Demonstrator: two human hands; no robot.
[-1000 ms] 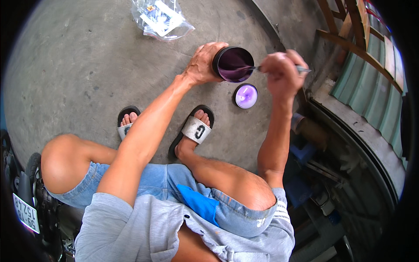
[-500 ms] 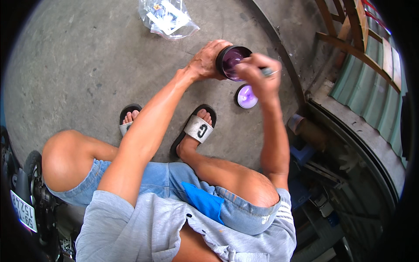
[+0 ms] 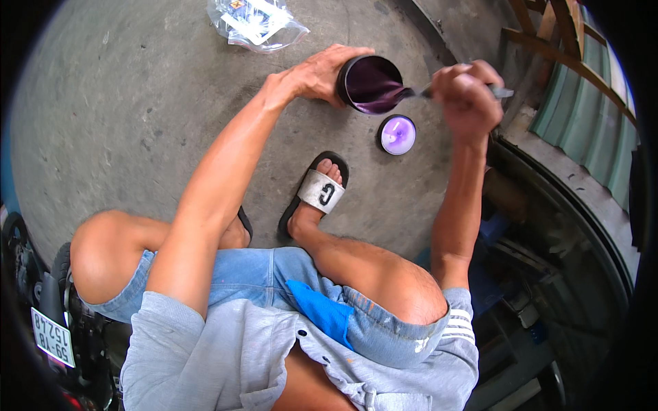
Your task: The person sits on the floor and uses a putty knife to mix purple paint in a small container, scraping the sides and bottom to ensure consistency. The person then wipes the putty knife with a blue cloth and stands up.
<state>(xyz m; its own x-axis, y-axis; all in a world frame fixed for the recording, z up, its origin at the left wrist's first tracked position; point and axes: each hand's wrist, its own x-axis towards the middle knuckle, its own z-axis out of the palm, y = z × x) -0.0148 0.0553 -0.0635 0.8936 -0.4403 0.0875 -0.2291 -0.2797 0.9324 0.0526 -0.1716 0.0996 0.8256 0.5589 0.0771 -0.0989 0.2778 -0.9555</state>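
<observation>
Upper centre of frame: black can of purple paint (image 3: 372, 84) stands on the concrete floor (image 3: 123, 123). Left hand (image 3: 321, 72) wraps its left wall, fingers curled against it. Right hand (image 3: 466, 92), fist closed around a metal stirring tool (image 3: 418, 91), holds the tip inside the can. Purple-coated lid (image 3: 397, 135) lies just below.

Left foot's sandal (image 3: 241, 220) mostly hidden behind left forearm. Tool (image 3: 458, 89) gripped by right hand (image 3: 466, 96), middle covered by fingers, tip sunk in purple paint inside can (image 3: 370, 83). Far wall of can masked by left hand (image 3: 321, 72). Plastic bag (image 3: 257, 24) cropped at top edge, contents too small to tell.
</observation>
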